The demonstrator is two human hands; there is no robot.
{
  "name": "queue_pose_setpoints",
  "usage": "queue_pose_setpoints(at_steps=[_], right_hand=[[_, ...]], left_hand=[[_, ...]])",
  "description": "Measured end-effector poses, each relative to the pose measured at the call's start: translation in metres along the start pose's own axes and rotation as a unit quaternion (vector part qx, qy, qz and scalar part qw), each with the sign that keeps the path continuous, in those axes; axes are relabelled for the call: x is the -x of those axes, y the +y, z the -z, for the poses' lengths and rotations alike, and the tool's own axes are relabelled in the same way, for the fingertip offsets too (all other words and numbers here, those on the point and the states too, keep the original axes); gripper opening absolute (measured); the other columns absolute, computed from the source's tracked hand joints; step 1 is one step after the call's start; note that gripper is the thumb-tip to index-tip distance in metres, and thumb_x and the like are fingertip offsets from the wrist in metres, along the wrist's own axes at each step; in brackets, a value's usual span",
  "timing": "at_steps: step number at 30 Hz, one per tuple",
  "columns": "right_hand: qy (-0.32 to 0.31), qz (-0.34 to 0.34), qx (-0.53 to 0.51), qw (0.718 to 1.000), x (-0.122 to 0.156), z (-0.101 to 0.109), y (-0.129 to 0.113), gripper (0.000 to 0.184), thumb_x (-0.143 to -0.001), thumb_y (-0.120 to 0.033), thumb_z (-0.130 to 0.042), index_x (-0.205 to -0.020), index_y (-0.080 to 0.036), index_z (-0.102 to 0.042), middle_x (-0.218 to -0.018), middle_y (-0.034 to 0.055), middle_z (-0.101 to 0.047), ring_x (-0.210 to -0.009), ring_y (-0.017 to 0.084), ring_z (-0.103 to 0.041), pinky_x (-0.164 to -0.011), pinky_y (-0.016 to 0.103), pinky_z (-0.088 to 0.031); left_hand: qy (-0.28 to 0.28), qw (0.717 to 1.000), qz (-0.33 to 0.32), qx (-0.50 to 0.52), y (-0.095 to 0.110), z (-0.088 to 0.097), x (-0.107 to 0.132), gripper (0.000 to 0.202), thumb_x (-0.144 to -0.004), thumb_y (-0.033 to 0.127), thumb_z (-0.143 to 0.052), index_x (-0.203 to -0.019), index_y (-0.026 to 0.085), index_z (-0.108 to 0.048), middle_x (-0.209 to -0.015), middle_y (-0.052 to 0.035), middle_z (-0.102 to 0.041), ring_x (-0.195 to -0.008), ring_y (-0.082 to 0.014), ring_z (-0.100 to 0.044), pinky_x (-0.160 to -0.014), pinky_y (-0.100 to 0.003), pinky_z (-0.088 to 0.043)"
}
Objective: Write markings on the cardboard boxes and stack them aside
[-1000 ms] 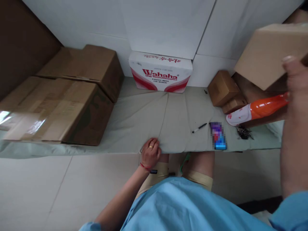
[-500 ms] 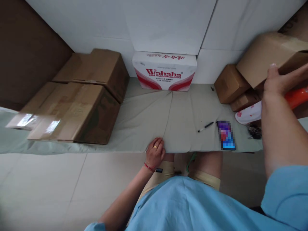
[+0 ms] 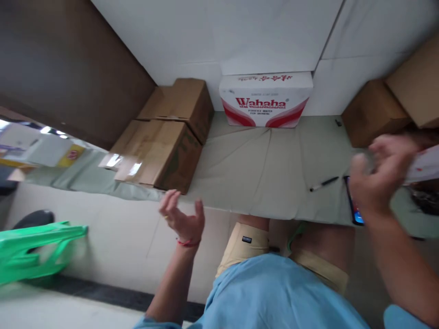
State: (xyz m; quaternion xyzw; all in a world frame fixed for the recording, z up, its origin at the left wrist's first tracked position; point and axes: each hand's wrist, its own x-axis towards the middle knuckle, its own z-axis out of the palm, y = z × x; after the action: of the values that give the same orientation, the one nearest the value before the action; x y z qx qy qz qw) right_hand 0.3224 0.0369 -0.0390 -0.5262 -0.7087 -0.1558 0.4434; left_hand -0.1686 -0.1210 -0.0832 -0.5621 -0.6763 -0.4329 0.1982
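My left hand [image 3: 182, 220] hovers in the air just off the front edge of the grey-green cloth [image 3: 254, 173], palm up and fingers apart, holding nothing. My right hand [image 3: 379, 178] is raised over the right side of the cloth, blurred by motion, with fingers curled and spread. Its fingers are beside the white end of a bottle [image 3: 424, 167], and I cannot tell whether they grip it. A phone [image 3: 353, 209] lies partly hidden under that hand. Left of the phone lies a black pen [image 3: 324, 183].
A white and red Wahaha box [image 3: 266, 98] stands against the wall. Brown cardboard boxes sit at the left [image 3: 161, 153] and at the right [image 3: 373, 112]. A green plastic stool [image 3: 30, 249] is on the floor at the far left. Keys [image 3: 427, 202] lie at the right edge.
My left hand has lifted off the cloth's edge and opened. My right hand has come down from the upper right box toward the phone. The view has swung to the left.
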Motion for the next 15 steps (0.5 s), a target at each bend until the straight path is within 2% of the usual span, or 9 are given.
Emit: queue_pose_setpoints(at_steps=[1,3,5,7,9,11,12,13,15], right_hand=[[-0.03,0.032,-0.024,0.999,0.029,-0.008,-0.031,0.043,-0.101,-0.03,-0.064,-0.14,-0.013,-0.06,-0.131,0.0213,-0.066,-0.13,0.035,-0.062,-0.111,0.056,-0.051],[-0.109,0.044,-0.067,0.991,0.084,-0.023,-0.078,0.037,-0.1,-0.023,-0.062,-0.136,-0.018,-0.063,-0.127,0.0184,-0.068,-0.121,0.032,-0.066,-0.103,0.051,-0.058],[-0.165,0.024,-0.072,0.983,0.124,-0.037,-0.104,0.035,-0.099,-0.021,-0.062,-0.134,-0.016,-0.064,-0.127,0.0209,-0.068,-0.118,0.034,-0.066,-0.1,0.052,-0.06],[-0.184,0.0,-0.066,0.981,0.146,-0.047,-0.111,0.034,-0.1,-0.023,-0.062,-0.132,-0.014,-0.064,-0.129,0.0228,-0.067,-0.118,0.036,-0.066,-0.099,0.055,-0.06],[-0.174,-0.024,-0.062,0.982,0.153,-0.052,-0.109,0.033,-0.1,-0.025,-0.062,-0.131,-0.014,-0.066,-0.128,0.0223,-0.069,-0.117,0.036,-0.066,-0.1,0.056,-0.06],[-0.16,-0.039,-0.061,0.984,0.151,-0.054,-0.106,0.03,-0.101,-0.025,-0.061,-0.129,-0.015,-0.067,-0.123,0.0203,-0.071,-0.114,0.034,-0.067,-0.1,0.055,-0.06],[-0.157,-0.039,-0.059,0.985,0.15,-0.055,-0.105,0.029,-0.101,-0.025,-0.061,-0.128,-0.015,-0.067,-0.121,0.0195,-0.072,-0.113,0.034,-0.067,-0.1,0.054,-0.06],[-0.157,-0.034,-0.055,0.985,0.148,-0.055,-0.105,0.028,-0.101,-0.025,-0.061,-0.127,-0.015,-0.067,-0.12,0.019,-0.072,-0.112,0.033,-0.067,-0.1,0.054,-0.06],[-0.159,-0.024,-0.047,0.986,0.147,-0.055,-0.107,0.027,-0.101,-0.024,-0.062,-0.125,-0.015,-0.067,-0.119,0.0186,-0.073,-0.112,0.033,-0.067,-0.1,0.053,-0.06]], left_hand=[[0.032,0.999,0.013,-0.029,-0.01,0.011,-0.017,0.051,-0.092,0.032,-0.074,-0.136,0.017,-0.053,-0.134,-0.0204,-0.06,-0.135,-0.0368,-0.056,-0.114,-0.06,-0.048],[0.056,0.997,0.019,-0.051,-0.026,0.027,-0.056,0.041,-0.093,0.031,-0.07,-0.129,0.017,-0.057,-0.129,-0.019,-0.06,-0.131,-0.036,-0.056,-0.109,-0.058,-0.052],[0.045,0.998,0.011,-0.045,-0.038,0.032,-0.099,0.035,-0.093,0.03,-0.068,-0.124,0.016,-0.06,-0.126,-0.017,-0.06,-0.129,-0.0343,-0.057,-0.102,-0.051,-0.056],[0.003,0.999,0.025,-0.041,-0.046,0.023,-0.145,0.038,-0.093,0.03,-0.07,-0.125,0.014,-0.059,-0.127,-0.0161,-0.06,-0.125,-0.0308,-0.06,-0.1,-0.046,-0.058],[-0.074,0.992,0.065,-0.076,-0.051,0.001,-0.191,0.044,-0.093,0.027,-0.072,-0.13,0.01,-0.056,-0.133,-0.0189,-0.061,-0.124,-0.0288,-0.061,-0.105,-0.045,-0.056],[-0.159,0.972,0.119,-0.126,-0.053,-0.029,-0.234,0.054,-0.097,0.033,-0.075,-0.136,0.005,-0.052,-0.141,-0.0233,-0.059,-0.134,-0.03,-0.058,-0.119,-0.051,-0.045],[-0.218,0.956,0.148,-0.131,-0.052,-0.046,-0.252,0.062,-0.099,0.04,-0.075,-0.142,0.003,-0.048,-0.147,-0.0271,-0.056,-0.137,-0.0317,-0.057,-0.121,-0.055,-0.043],[-0.244,0.948,0.158,-0.127,-0.052,-0.063,-0.268,0.07,-0.098,0.045,-0.077,-0.142,0.001,-0.046,-0.149,-0.031,-0.056,-0.136,-0.0344,-0.059,-0.119,-0.06,-0.043],[-0.287,0.939,0.153,-0.108,-0.049,-0.094,-0.291,0.08,-0.09,0.051,-0.086,-0.136,-0.003,-0.047,-0.144,-0.0334,-0.06,-0.132,-0.0363,-0.063,-0.115,-0.064,-0.046]])
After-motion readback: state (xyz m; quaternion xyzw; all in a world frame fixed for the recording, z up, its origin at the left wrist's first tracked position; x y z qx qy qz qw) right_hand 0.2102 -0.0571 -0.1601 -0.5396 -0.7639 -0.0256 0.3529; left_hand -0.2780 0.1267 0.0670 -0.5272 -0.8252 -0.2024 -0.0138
